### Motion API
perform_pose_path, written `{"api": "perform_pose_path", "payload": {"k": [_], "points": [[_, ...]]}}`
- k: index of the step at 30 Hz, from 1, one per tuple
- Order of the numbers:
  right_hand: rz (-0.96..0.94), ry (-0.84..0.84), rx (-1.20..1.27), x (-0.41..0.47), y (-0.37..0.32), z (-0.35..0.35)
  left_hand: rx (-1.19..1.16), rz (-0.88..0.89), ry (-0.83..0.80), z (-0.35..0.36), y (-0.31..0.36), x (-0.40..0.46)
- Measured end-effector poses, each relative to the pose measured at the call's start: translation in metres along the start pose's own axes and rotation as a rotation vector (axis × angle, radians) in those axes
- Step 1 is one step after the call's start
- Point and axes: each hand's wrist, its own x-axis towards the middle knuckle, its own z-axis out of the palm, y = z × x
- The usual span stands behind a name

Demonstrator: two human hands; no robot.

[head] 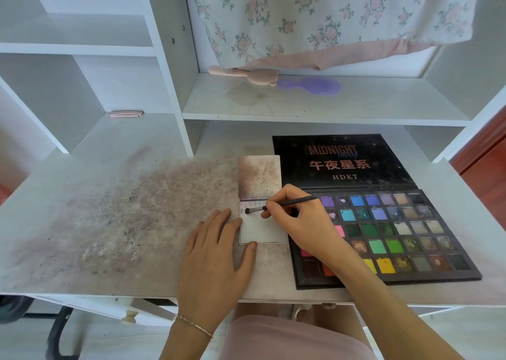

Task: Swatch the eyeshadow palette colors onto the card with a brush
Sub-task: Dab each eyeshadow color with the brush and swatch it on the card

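the brush (284,204) is pinched in the right hand's (297,211) grip, its tip touching the card (260,232). the card is pressed flat by the left hand (216,253) with straight fingers, on a powder-stained counter (115,217), beside the open palette (405,233) under white shelves (315,105).

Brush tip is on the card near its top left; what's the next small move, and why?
Probably drag the brush rightward across the card: its tip touches the top-left corner, the card below looks blank, and the left hand pins the card's edge.
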Motion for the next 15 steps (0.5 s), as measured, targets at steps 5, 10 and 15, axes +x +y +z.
{"api": "perform_pose_path", "payload": {"k": [5, 10, 15], "points": [[0.004, 0.013, 0.003, 0.0003, 0.0001, 0.0005, -0.01, -0.004, -0.006, -0.0004, 0.0001, -0.0002], [-0.006, 0.003, -0.002, -0.0002, 0.0004, -0.0001, -0.012, -0.001, -0.006, -0.0003, -0.0006, -0.0005], [0.0, 0.005, -0.006, -0.0002, 0.001, 0.0, -0.008, 0.001, -0.014, -0.0013, -0.0002, -0.0001]]}}
